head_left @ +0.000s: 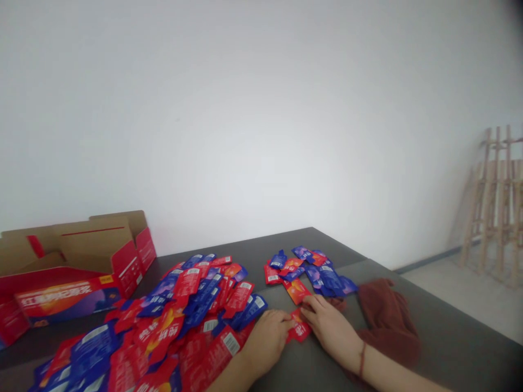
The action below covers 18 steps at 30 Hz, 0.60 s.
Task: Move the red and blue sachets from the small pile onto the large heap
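Observation:
A red packet lies between my hands, low in the view. My left hand has its curled fingers on the packet's left edge, beside a large heap of red and blue packets. My right hand touches the packet's upper right side, its fingers bent together and the thumb hidden. Just above that packet, an orange and red packet rests at the near edge of a smaller pile of blue and red packets.
An open cardboard box with red printed sides stands at the left. A brown cloth lies right of my right hand on the dark table. A white wall rises behind; wooden racks stand at the far right.

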{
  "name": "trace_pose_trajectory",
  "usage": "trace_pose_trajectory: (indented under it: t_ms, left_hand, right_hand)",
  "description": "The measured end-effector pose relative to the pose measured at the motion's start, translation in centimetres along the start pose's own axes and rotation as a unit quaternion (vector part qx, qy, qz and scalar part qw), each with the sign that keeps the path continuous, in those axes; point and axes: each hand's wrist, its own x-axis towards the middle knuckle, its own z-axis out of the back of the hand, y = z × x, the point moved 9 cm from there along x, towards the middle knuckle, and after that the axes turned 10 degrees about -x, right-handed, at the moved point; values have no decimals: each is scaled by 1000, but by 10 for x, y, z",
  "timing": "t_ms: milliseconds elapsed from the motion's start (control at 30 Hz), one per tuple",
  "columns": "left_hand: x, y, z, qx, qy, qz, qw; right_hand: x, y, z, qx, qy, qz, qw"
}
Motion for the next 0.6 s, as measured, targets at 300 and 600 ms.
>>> trace_pose_trajectory:
  t_ms: [300,600]
  left_hand:
    - [-5,16,1,-69,-29,68,995]
    - [-6,16,1,-126,-23,68,989]
  right_hand:
    - [17,17,-19,-34,21,0,999]
    - [-15,9,13,102,17,85,991]
